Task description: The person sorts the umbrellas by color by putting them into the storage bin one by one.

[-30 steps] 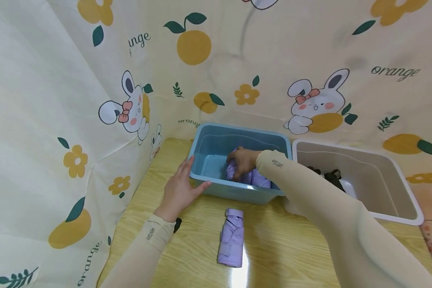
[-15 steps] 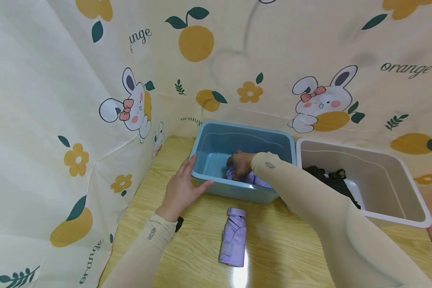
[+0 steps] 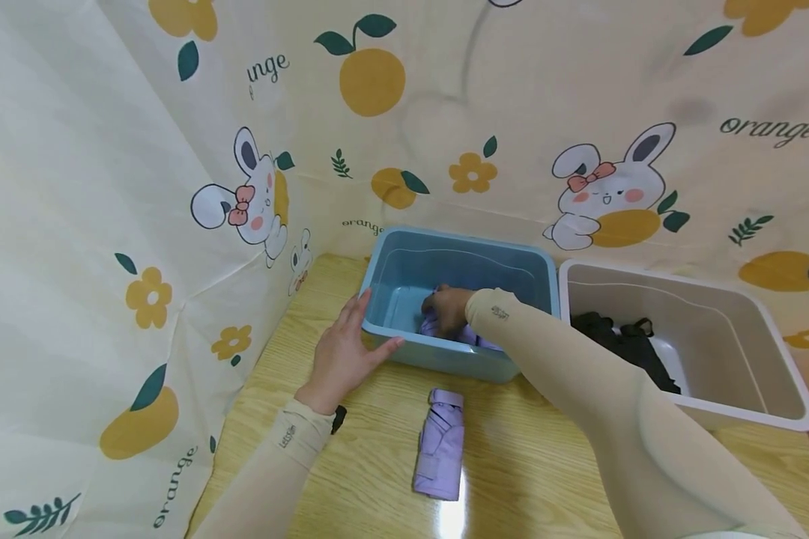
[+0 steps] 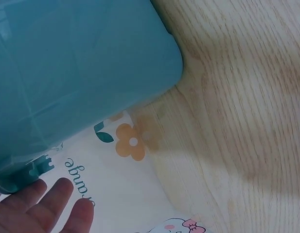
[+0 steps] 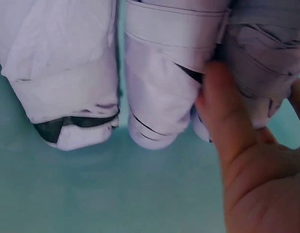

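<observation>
Inside the blue plastic bin (image 3: 458,359), my right hand (image 3: 450,308) grips a folded lavender umbrella (image 5: 259,68). In the right wrist view the thumb lies along its near side and fingertips show on its far side. Two more folded lavender umbrellas (image 5: 162,77) lie side by side next to it in the bin. With fingers spread and fairly straight, my left hand (image 3: 342,355) rests at the bin's front left corner. The left wrist view shows its fingertips (image 4: 62,187) by the rim. Another folded lavender umbrella (image 3: 440,449) lies on the table in front of the bin.
A beige bin (image 3: 735,314) stands right beside the blue one, with a black fabric item (image 3: 630,344) in it. The wood-grain table (image 3: 357,479) is bordered at the back and left by a printed cloth (image 3: 485,90).
My right hand has shifted slightly and sits lower over the umbrellas in the blue bin. The left hand stays at the bin's corner. The head view has turned a little.
</observation>
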Available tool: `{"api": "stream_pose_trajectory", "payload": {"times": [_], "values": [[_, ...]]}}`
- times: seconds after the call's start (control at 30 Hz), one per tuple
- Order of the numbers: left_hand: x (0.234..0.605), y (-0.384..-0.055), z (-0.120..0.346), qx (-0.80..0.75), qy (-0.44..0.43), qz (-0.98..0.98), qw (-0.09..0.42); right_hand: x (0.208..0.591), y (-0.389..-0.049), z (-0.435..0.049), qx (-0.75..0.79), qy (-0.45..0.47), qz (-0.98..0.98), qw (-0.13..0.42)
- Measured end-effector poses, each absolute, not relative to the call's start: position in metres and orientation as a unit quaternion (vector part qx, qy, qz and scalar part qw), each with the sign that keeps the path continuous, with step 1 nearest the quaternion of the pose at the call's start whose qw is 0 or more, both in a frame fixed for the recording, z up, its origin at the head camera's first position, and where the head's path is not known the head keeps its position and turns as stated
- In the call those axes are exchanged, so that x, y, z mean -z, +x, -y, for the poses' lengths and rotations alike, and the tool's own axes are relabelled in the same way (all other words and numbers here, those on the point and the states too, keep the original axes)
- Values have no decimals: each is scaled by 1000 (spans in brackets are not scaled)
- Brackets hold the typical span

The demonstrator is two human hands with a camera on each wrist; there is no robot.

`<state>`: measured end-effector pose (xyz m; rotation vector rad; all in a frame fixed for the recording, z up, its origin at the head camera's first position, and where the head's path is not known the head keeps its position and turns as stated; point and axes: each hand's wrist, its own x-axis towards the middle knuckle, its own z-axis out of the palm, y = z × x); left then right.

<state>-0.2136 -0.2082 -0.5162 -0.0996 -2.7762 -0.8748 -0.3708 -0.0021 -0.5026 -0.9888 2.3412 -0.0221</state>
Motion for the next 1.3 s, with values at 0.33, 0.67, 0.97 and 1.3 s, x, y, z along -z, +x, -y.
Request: {"api": "stream_pose_trajectory", "payload": {"times": [0.33,0.67,0.97,1.3], "values": [[510,-211,201,299,-39,947,114,501,-368,-2,-24,-369,-879,300],[505,-210,194,304,-48,944,120,481,-362,-14,-30,-403,-860,310],[506,-209,196,297,-46,947,117,442,-357,-33,3,-371,-883,287],[511,-211,205,286,-31,952,103,371,-303,-52,-13,-404,-901,160]]}}
